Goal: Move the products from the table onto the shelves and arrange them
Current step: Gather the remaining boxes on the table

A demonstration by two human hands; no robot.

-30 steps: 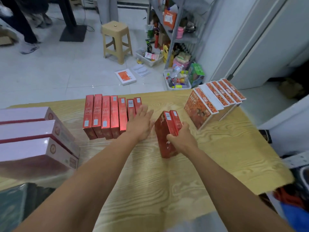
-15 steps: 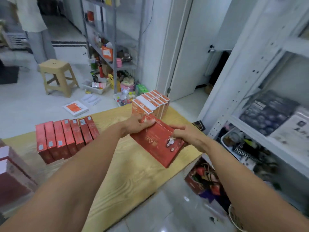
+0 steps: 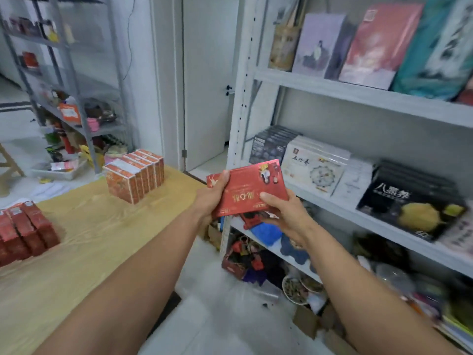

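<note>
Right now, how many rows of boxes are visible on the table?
2: orange boxes at the table's far corner, red boxes at the frame's left edge. Others may sit out of view.

Glossy red cardboard box point(image 3: 249, 188), matt pale wood-grain table point(image 3: 97, 226) at lower left, white painted metal shelves point(image 3: 358, 93) on the right, shiny tiled floor point(image 3: 217, 324).

Red boxes point(image 3: 247, 188) were held tilted (figures printed at one corner) before the shelves point(image 3: 332, 85), red row point(image 3: 23, 231), orange row point(image 3: 135, 178) stood on table point(image 3: 102, 226).
</note>
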